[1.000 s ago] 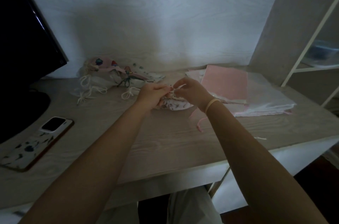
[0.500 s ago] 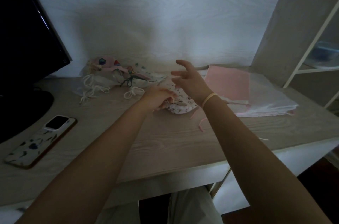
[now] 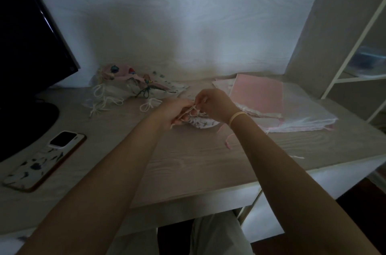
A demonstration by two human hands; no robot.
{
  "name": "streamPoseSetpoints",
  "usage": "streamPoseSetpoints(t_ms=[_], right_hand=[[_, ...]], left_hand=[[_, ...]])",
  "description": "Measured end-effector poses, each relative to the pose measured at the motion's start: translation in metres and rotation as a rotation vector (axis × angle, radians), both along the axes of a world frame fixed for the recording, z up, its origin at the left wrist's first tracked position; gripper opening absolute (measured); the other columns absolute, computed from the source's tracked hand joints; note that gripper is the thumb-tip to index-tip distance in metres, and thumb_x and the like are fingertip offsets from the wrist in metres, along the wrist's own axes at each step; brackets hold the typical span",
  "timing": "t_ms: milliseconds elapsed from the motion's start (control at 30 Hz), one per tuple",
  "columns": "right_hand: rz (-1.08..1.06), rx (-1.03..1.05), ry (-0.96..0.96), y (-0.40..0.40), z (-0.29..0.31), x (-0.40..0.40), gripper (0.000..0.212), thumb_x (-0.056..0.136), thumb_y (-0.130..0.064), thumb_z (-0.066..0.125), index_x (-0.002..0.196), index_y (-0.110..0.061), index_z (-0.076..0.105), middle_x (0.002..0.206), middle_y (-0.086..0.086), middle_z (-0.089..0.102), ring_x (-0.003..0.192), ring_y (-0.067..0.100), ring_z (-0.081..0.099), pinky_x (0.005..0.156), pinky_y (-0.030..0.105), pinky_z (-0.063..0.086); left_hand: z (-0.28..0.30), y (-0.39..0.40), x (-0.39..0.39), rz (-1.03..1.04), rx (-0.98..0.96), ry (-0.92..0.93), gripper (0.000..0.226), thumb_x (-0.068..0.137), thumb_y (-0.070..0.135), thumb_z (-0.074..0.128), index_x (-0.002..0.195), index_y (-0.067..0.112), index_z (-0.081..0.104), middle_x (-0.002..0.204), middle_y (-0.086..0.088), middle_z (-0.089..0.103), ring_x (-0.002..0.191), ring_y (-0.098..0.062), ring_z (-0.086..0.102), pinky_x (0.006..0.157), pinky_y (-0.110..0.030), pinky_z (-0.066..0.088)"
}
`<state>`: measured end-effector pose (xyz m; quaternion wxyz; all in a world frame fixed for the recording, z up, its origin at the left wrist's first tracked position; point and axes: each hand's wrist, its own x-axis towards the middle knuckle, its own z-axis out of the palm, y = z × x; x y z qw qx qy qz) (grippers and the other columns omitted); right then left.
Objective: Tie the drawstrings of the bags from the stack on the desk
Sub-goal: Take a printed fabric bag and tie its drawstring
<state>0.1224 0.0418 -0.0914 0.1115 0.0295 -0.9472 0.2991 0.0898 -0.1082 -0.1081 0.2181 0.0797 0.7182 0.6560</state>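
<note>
A: Left to right. Far left of frame: dark monitor (image 3: 31,31); below it, lower left, a phone (image 3: 45,159) lying flat on the desk (image 3: 188,162).

B: Tied bags?

A: Upper left of centre, against the wall: a heap of bags (image 3: 133,81), white cord bows (image 3: 108,101) showing at its front edge. Those read as done.

B: Current one?

A: Centre frame. Small printed bag (image 3: 203,123) on the desk, mostly hidden under the hands. Left hand (image 3: 177,112) has its fingers curled round a pale drawstring (image 3: 187,111) that runs up toward the right hand (image 3: 217,104). Right hand's fingertips pinch the cord's upper end, just above the bag's mouth. Hands nearly touching.

B: Step?

A: Judging by that, mid-knot on this bag. Can't tell whether the first crossing is already through; too dark and the fingers cover it.

B: Next move needs?

A: Probably feed a loop through, then pull both ends apart evenly while the bag's neck stays bunched. Cord is thin and limp, so a slipped pinch would loosen the knot.

B: Remaining work?

A: Right of centre: flat stack of bags (image 3: 292,112), pink one on top, untied. A loose pink string (image 3: 228,139) lies on the desk in front of it.
</note>
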Motion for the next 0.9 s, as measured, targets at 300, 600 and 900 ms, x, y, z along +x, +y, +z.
streamPoseSetpoints(t_ms=[300, 600, 900], right_hand=[[0.047, 0.045, -0.123, 0.005, 0.007, 0.007, 0.012, 0.082, -0.015, 0.068, 0.091, -0.017, 0.06, 0.097, 0.005, 0.065, 0.093, 0.024, 0.062, 0.081, 0.032, 0.052], [-0.025, 0.071, 0.032, -0.004, 0.0, 0.003, 0.021, 0.072, -0.018, 0.079, 0.074, -0.019, 0.058, 0.075, -0.002, 0.064, 0.068, 0.014, 0.058, 0.065, 0.023, 0.05], [-0.063, 0.067, 0.098, -0.006, -0.005, 0.003, 0.007, 0.078, -0.01, 0.07, 0.082, -0.014, 0.065, 0.079, 0.003, 0.069, 0.068, 0.014, 0.059, 0.064, 0.02, 0.05]], left_hand=[[-0.003, 0.006, 0.002, 0.133, -0.133, 0.222, 0.017, 0.095, 0.006, 0.055, 0.105, -0.005, 0.064, 0.085, -0.011, 0.065, 0.042, -0.004, 0.053, 0.035, -0.014, 0.033], [-0.002, 0.005, -0.001, 0.199, -0.372, 0.45, 0.011, 0.081, 0.02, 0.073, 0.084, 0.018, 0.063, 0.08, 0.006, 0.065, 0.071, -0.011, 0.063, 0.054, -0.023, 0.044], [-0.001, 0.002, -0.003, 0.168, -0.319, 0.411, 0.019, 0.069, 0.026, 0.083, 0.078, 0.019, 0.069, 0.084, 0.0, 0.072, 0.082, -0.017, 0.069, 0.08, -0.034, 0.057]])
